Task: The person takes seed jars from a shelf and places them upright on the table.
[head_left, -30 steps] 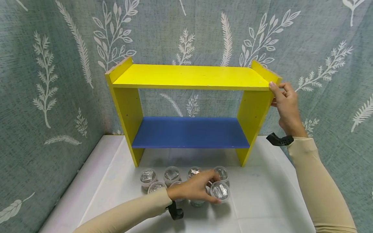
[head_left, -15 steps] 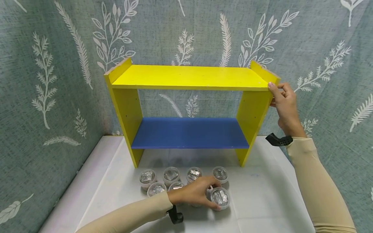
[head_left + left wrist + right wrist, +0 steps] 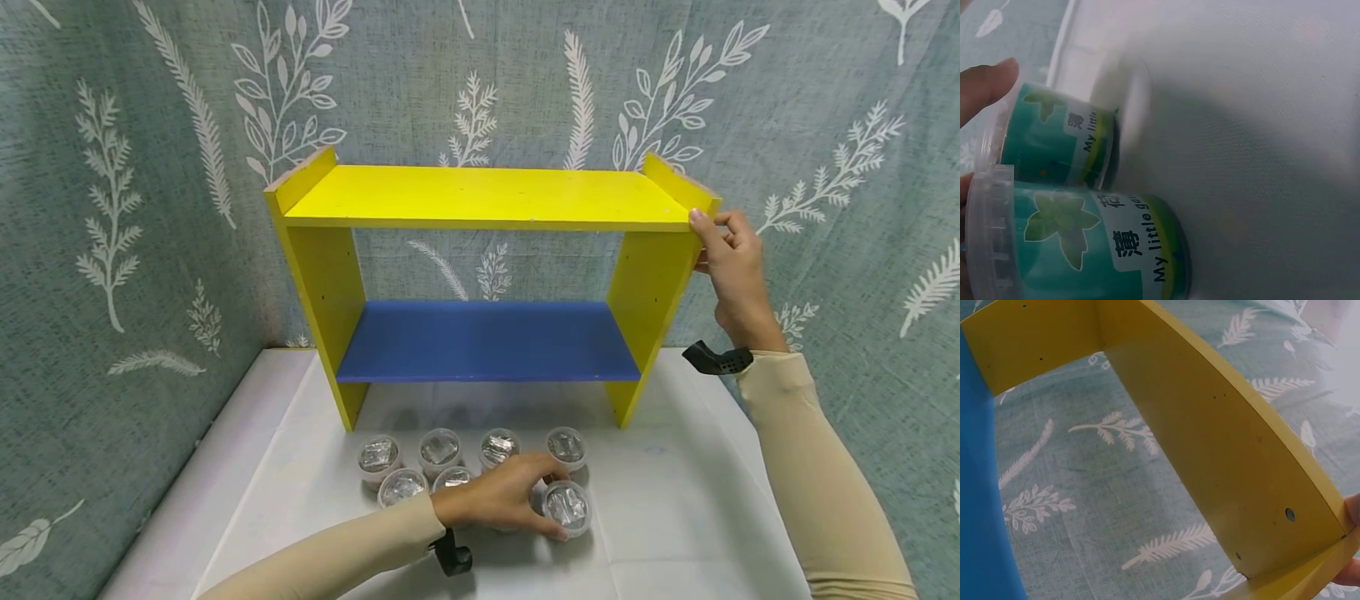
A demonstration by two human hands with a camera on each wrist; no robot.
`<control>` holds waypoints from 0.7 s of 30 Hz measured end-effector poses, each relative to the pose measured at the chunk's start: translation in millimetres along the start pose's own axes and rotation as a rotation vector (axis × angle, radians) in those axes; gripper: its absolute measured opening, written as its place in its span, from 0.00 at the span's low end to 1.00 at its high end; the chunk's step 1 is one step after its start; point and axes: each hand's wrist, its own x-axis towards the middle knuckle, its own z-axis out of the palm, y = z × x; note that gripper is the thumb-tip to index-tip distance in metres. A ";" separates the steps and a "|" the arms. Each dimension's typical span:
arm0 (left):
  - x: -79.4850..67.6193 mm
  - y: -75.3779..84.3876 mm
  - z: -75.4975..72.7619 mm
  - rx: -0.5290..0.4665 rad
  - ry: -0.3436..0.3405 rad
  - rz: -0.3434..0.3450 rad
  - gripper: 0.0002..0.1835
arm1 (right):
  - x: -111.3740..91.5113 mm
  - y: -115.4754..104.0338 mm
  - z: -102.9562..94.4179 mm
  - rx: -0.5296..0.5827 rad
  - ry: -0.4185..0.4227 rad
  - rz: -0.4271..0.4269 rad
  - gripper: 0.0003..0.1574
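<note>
My left hand [image 3: 504, 497] holds a small clear-lidded tub [image 3: 567, 509] around its lid, close over the white table. In the left wrist view this tub [image 3: 1054, 140] has a green label with a leaf and "My little" lettering. Its thumb [image 3: 988, 87] lies at the lid's edge. A matching tub [image 3: 1079, 240] stands nearer that camera, and the forearm and hand cover it from above. At the upper right corner of a yellow shelf unit [image 3: 480, 196], my right hand [image 3: 738, 271] grips the side, thumb in front. That hand's fingertips [image 3: 1354, 509] just enter the right wrist view.
Several more tubs with foil-like contents stand in front of the unit, among them one at the left [image 3: 378, 458] and one just behind the held tub [image 3: 566, 447]. A blue board [image 3: 487, 342] forms the lower shelf. Leaf-patterned cloth [image 3: 172, 250] hangs around the white table [image 3: 675, 500].
Over the first half second my left hand brought the tub slightly toward me, away from the one behind it. Since then it has stayed put. The right hand keeps its grip.
</note>
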 end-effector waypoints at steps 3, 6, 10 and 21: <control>-0.5 0.5 0.5 0.011 0.005 -0.025 0.36 | 0.1 -0.8 0.4 0.005 -0.006 0.000 0.21; -1.5 1.1 1.1 0.036 0.007 -0.052 0.38 | -0.2 -0.5 0.4 0.007 -0.005 0.001 0.21; -3.1 2.7 -0.6 0.070 0.000 -0.073 0.41 | 0.1 0.9 0.8 0.006 0.002 0.000 0.19; -3.4 2.7 -13.0 0.135 -0.012 -0.046 0.38 | 1.6 2.5 0.1 0.007 0.005 0.013 0.17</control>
